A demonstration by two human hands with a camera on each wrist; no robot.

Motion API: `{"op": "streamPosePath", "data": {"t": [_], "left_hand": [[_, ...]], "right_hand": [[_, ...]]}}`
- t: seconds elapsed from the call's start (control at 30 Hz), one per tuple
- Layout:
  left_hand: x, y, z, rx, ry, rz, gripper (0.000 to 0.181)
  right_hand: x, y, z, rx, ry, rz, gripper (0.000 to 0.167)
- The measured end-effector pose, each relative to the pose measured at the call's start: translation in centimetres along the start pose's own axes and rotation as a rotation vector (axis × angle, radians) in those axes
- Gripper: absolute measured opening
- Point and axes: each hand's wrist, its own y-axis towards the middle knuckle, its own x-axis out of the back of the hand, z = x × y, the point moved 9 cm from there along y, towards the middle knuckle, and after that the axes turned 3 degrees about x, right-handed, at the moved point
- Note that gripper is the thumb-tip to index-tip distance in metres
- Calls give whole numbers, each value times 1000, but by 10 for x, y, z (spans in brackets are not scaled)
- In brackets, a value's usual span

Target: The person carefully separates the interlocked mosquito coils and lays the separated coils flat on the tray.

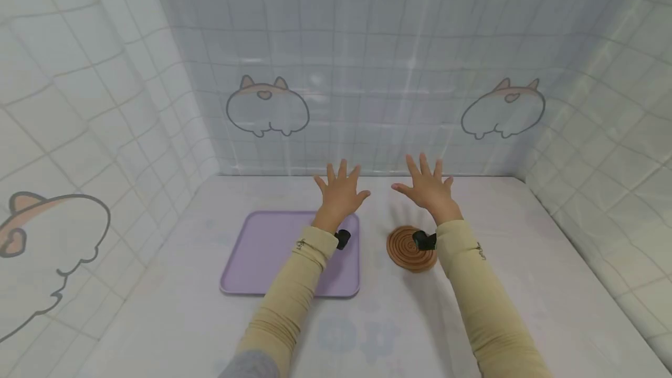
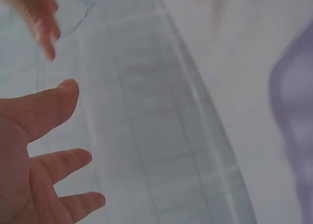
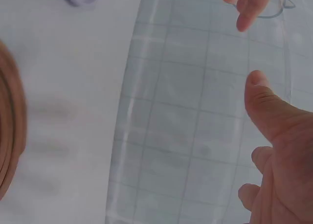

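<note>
Both hands are held out over the table with fingers spread and nothing in them. My left hand (image 1: 339, 196) is above the far right corner of a flat lilac tray (image 1: 273, 252). Just beyond a round brown coaster with spiral rings (image 1: 412, 256) hovers my right hand (image 1: 431, 192). In the left wrist view the thumb and fingers of the left hand (image 2: 29, 160) stand apart. The right wrist view shows the right hand (image 3: 288, 145) likewise spread, with the coaster's edge (image 3: 10, 121) at the left.
The white table (image 1: 173, 314) runs back to a grid-patterned curtain (image 1: 367, 74) with cartoon animal drawings. Similar sheets hang at the left (image 1: 94, 104) and right (image 1: 619, 150). Dark wrist cameras sit at both cuffs.
</note>
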Motion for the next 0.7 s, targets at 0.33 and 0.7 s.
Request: {"op": "streamPosePath", "data": {"t": [0.33,0.7], "left_hand": [[-43,-16,-37,-102,94,60,69],[-89,-36,-74,-215,91,185,50]], "right_hand": [[-34,-29,-23,-16,-46,127,94],[-85,-56,-31,7,-53,279,87]]}}
